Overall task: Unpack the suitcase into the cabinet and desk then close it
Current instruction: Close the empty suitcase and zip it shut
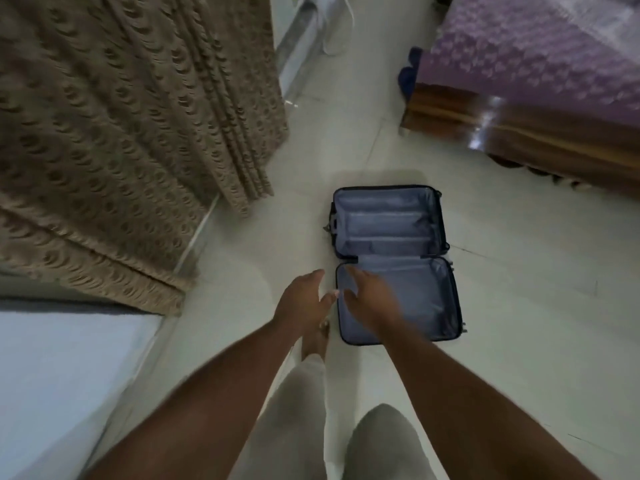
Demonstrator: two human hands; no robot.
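Neither grip holds anything: left hand [304, 296] and right hand [372, 299] reach, fingers spread, over the empty open suitcase [391, 258]. Swinging the near half shut could pinch fingers, or catch the loose lining in the zip.

The suitcase [394, 261] lay open flat on the pale floor [519, 306], both lined halves showing nothing inside, so a hand could pass into either shell from above. The right hand [372, 299] reached over the near half's left edge, and the left hand [304, 299] hovered just beside that edge over bare floor. A brown curtain [121, 133] hung well to the left; a wooden bed frame [519, 133] stood off to the right. Floor lay open between them.
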